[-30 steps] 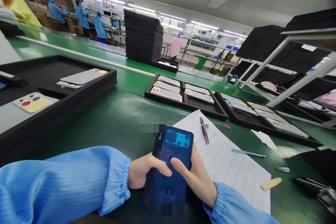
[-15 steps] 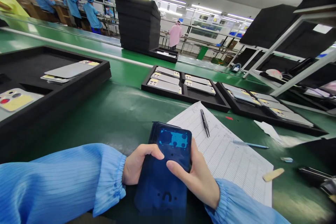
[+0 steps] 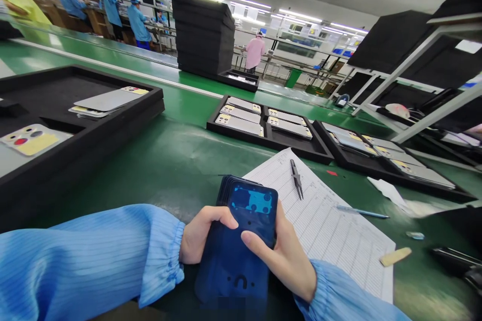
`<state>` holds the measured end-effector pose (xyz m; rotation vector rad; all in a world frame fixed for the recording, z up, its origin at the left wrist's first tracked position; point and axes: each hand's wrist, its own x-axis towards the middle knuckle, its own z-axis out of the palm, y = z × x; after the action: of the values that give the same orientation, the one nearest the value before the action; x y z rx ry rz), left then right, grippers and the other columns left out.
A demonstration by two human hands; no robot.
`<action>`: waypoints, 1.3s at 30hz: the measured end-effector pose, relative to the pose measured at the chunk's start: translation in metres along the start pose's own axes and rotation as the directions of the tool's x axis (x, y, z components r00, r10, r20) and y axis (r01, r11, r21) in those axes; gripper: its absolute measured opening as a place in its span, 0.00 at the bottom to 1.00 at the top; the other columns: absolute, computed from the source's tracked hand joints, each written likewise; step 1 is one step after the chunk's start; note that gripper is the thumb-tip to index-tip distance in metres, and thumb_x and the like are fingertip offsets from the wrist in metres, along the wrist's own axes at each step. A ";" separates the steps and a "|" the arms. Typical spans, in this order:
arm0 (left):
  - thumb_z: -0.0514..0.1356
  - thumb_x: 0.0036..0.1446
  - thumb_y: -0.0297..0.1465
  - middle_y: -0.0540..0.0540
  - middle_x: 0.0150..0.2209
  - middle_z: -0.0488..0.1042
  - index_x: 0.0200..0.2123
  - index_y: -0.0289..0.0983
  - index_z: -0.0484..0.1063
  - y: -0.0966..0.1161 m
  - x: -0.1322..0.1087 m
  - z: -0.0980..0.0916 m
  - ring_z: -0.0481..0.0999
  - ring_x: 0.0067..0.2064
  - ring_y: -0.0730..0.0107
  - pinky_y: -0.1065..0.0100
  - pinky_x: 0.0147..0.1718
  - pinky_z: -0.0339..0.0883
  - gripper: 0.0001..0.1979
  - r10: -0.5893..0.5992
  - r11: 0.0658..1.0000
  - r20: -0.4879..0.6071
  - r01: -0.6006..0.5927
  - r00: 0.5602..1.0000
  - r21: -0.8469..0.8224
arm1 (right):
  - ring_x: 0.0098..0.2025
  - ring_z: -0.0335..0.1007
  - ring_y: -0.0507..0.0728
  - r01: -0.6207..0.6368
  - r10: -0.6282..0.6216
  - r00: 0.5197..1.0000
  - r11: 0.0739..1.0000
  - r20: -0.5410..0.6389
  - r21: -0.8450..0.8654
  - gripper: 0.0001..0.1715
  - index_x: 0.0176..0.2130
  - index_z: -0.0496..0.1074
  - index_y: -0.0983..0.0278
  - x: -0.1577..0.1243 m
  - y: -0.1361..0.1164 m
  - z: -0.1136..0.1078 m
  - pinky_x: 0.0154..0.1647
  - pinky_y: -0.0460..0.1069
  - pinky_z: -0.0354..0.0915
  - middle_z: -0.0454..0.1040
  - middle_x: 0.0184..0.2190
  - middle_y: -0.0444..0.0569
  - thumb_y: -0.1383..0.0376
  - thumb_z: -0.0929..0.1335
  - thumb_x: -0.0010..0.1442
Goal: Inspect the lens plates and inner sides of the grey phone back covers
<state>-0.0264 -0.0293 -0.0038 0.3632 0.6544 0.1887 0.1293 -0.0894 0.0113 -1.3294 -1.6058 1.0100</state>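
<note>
Dark blue and glossy, a stack of phone covers (image 3: 231,263) sits between the two hands over the near part of the green tabletop (image 3: 181,160); whether its near end touches that surface I cannot tell. Compared with a second ago, the left thumb has gone up the top cover: its tip lay lower than the right thumb's tip then, and now lies slightly higher. The top cover's markings, smeared then, read more clearly now. Against half a second ago, both hands look much the same.

The stack's long axis runs away from the person, its far end leaning a little to the right. That far end carries the light blue patch (image 3: 252,199); the small curved mark (image 3: 240,281) is toward the near end. Several layered edges show along the far left corner.

The left hand (image 3: 199,235) pinches the stack's left side, thumb on its face. The right hand (image 3: 288,256) clasps the right side the same way, fingers mostly hidden beneath.

Right of the stack lies a ruled paper (image 3: 339,241) with dark tweezers (image 3: 296,179) on it, plus a pale blue pen (image 3: 363,211) and a wooden stick (image 3: 395,257) across its edge. Left of the stack is a large black tray (image 3: 150,103); beyond the stack stand two smaller trays (image 3: 241,138), and farther back, a tall black pile (image 3: 203,35).
</note>
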 end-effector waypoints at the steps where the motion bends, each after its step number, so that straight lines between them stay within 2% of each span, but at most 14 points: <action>1: 0.52 0.35 0.29 0.44 0.23 0.75 0.32 0.29 0.72 0.000 0.000 0.000 0.73 0.26 0.66 0.67 0.34 0.65 0.18 0.003 1.000 0.001 -0.003 1.000 -0.001 | 0.44 0.67 0.57 -0.003 0.003 1.000 1.000 0.003 0.003 0.23 0.49 0.55 0.59 0.000 0.000 0.000 0.43 0.50 0.65 0.70 0.42 0.47 0.65 0.66 0.55; 11: 0.53 0.35 0.29 0.43 0.23 0.74 0.32 0.28 0.72 0.000 -0.001 0.001 0.72 0.26 0.67 0.66 0.35 0.63 0.18 0.015 1.000 0.008 -0.015 1.000 -0.025 | 0.45 0.66 0.54 0.007 -0.007 1.000 1.000 0.004 -0.028 0.23 0.51 0.55 0.59 0.000 0.003 -0.001 0.45 0.47 0.63 0.69 0.43 0.45 0.64 0.65 0.56; 15: 0.53 0.36 0.28 0.43 0.23 0.75 0.33 0.27 0.71 0.001 -0.001 0.001 0.72 0.26 0.67 0.66 0.35 0.64 0.18 0.013 0.999 0.032 -0.012 0.999 -0.037 | 0.45 0.67 0.56 0.016 -0.016 1.000 0.999 0.001 -0.040 0.22 0.50 0.55 0.59 0.000 0.003 -0.001 0.45 0.49 0.63 0.69 0.43 0.46 0.64 0.64 0.57; 22: 0.52 0.35 0.29 0.43 0.22 0.74 0.31 0.28 0.71 0.002 -0.002 0.003 0.72 0.25 0.66 0.68 0.32 0.64 0.17 0.003 0.998 0.011 -0.003 1.000 -0.062 | 0.45 0.67 0.59 -0.033 0.035 0.999 0.998 0.039 -0.049 0.20 0.50 0.55 0.63 0.002 -0.004 -0.005 0.45 0.52 0.65 0.69 0.44 0.51 0.63 0.62 0.59; 30: 0.51 0.34 0.27 0.46 0.20 0.74 0.29 0.31 0.69 0.002 0.000 0.000 0.72 0.24 0.65 0.67 0.29 0.65 0.15 0.009 0.997 -0.031 -0.011 0.999 -0.082 | 0.43 0.68 0.58 -0.049 0.050 0.999 0.997 0.015 -0.060 0.20 0.49 0.55 0.62 0.001 -0.003 -0.004 0.43 0.51 0.66 0.70 0.42 0.50 0.63 0.63 0.57; 39: 0.51 0.34 0.28 0.44 0.19 0.73 0.26 0.29 0.70 0.002 -0.002 0.003 0.71 0.22 0.68 0.69 0.28 0.65 0.14 -0.027 0.997 -0.066 0.022 0.997 -0.081 | 0.42 0.68 0.57 -0.026 0.026 1.000 0.997 -0.009 -0.074 0.21 0.48 0.56 0.60 0.002 0.004 -0.002 0.41 0.50 0.65 0.70 0.41 0.47 0.63 0.65 0.56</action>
<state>-0.0260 -0.0287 0.0006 0.2729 0.7147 0.2038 0.1324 -0.0866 0.0087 -1.4057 -1.6378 0.9678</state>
